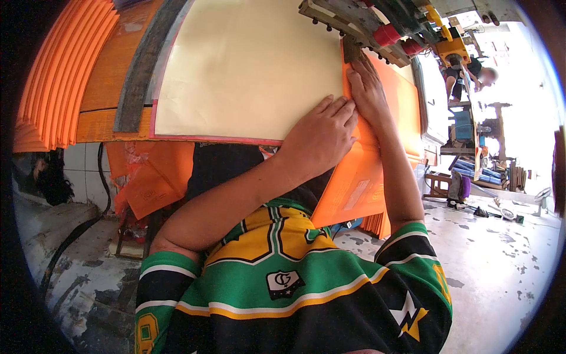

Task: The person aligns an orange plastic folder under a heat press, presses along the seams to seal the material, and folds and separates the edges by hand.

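Observation:
An orange folder or folded card sheet (pixel 356 186) runs along the right edge of a large cream board (pixel 247 65) and hangs over the front. My right hand (pixel 368 88) lies on the orange sheet, fingers stretched out toward a dark metal block (pixel 352 50) under the machine. Beside it, my left hand (pixel 321 133) rests palm down, its fingers pointing at the seam between cream board and orange sheet. Its fingertips almost meet my right wrist. What lies beneath my right fingertips is hidden.
A machine (pixel 389 29) with red and yellow parts overhangs the work at the top right. Stacked orange folders (pixel 65 71) stand at the left, near a dark metal bar (pixel 144 71). More orange pieces (pixel 150 183) hang below. Another person (pixel 466 76) is in the background.

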`<state>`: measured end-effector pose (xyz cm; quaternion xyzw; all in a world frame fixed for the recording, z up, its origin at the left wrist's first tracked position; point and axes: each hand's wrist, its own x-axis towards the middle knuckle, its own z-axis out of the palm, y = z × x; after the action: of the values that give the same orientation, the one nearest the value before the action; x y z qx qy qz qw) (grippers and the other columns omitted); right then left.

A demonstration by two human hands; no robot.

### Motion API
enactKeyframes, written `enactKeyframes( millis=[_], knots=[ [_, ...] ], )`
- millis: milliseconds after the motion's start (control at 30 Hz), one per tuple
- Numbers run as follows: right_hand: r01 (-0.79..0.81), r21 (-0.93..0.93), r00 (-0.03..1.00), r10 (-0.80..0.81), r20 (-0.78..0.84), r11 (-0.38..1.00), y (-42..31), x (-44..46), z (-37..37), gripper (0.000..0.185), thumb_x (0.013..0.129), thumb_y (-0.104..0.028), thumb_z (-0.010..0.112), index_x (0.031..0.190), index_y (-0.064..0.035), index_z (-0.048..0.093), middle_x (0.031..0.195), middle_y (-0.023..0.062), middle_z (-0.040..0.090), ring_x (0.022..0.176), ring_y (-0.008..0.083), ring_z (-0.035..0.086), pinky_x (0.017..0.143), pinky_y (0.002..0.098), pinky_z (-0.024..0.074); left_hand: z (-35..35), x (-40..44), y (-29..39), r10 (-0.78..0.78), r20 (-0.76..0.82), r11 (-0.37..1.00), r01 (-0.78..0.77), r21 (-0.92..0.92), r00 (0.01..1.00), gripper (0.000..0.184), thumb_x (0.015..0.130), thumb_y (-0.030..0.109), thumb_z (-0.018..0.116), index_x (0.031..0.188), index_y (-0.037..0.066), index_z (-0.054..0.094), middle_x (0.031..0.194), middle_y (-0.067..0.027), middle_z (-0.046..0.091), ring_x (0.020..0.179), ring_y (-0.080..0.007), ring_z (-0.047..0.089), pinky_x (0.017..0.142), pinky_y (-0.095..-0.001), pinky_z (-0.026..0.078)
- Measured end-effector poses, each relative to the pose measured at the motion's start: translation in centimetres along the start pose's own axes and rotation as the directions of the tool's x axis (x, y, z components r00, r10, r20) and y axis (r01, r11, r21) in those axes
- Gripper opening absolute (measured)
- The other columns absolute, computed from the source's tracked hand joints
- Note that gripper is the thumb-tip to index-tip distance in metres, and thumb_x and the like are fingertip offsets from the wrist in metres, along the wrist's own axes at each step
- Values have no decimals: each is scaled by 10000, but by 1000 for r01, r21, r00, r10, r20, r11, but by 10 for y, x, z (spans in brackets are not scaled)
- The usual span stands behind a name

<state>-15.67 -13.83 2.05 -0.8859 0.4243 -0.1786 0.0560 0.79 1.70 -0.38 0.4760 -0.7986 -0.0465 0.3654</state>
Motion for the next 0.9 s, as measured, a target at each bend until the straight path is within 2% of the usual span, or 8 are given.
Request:
enactKeyframes(
  millis=[67, 133, 267, 333, 533, 833, 900],
  knots=[
    [-2, -1, 1000, 2, -3, 1000, -6, 1, -2, 537, 1115, -280, 489, 1584, -25, 551, 1663, 239, 502, 1574, 429, 422, 1319, 502, 314, 0, 1, 0, 2, -8, 1000, -2, -4, 1000, 569, 1037, 348, 687, 1424, -65, 631, 1505, -222, 630, 1453, -325, 578, 1285, -487, 394],
    [-74, 63, 997, 74, 0, 995, -13, 0, -5, 594, 1114, -367, 485, 1500, 75, 575, 1645, 281, 507, 1602, 427, 370, 1327, 459, 280, -1, 1, 0, -5, 14, 1000, 6, -6, 1000, 576, 1037, 352, 688, 1428, -67, 627, 1506, -221, 631, 1454, -321, 578, 1289, -483, 389],
    [-36, 65, 999, 37, -9, 997, 0, 0, 0, 589, 1113, -363, 497, 1497, 77, 578, 1645, 279, 509, 1605, 421, 367, 1326, 456, 282, -2, 1, 0, 0, 24, 1000, 0, -11, 1000, 581, 1034, 353, 691, 1427, -70, 627, 1507, -220, 630, 1456, -319, 577, 1290, -480, 388],
    [34, -40, 999, -34, 9, 999, 3, 2, 1, 541, 1107, -278, 493, 1582, -27, 554, 1656, 244, 508, 1576, 425, 421, 1319, 494, 320, -1, 1, 0, 2, 5, 1000, -2, -12, 1000, 583, 1030, 352, 697, 1424, -73, 627, 1496, -223, 634, 1451, -324, 580, 1287, -478, 391],
    [-80, 108, 996, 83, -18, 991, -12, 2, -3, 521, 1093, -267, 520, 1530, 7, 590, 1614, 287, 536, 1549, 454, 448, 1295, 497, 356, -5, 2, 0, -3, 17, 1000, 4, -22, 1000, 584, 1023, 348, 707, 1419, -73, 628, 1474, -229, 641, 1433, -337, 591, 1279, -479, 399],
    [-113, 87, 994, 114, -2, 990, -12, 2, -3, 512, 1099, -265, 526, 1520, 18, 594, 1611, 294, 535, 1549, 448, 452, 1291, 498, 360, 1, 0, 0, 0, -25, 1000, -1, -20, 1000, 571, 1022, 343, 707, 1408, -72, 638, 1466, -227, 649, 1429, -337, 596, 1281, -483, 396],
    [-78, 67, 997, 79, -17, 995, -10, 1, -2, 526, 1106, -281, 512, 1538, 12, 579, 1626, 290, 522, 1559, 446, 440, 1297, 501, 349, 1, 0, 0, -3, -18, 1000, 2, -22, 1000, 571, 1023, 343, 706, 1410, -71, 637, 1469, -227, 648, 1433, -335, 593, 1282, -483, 393]
  ],
)
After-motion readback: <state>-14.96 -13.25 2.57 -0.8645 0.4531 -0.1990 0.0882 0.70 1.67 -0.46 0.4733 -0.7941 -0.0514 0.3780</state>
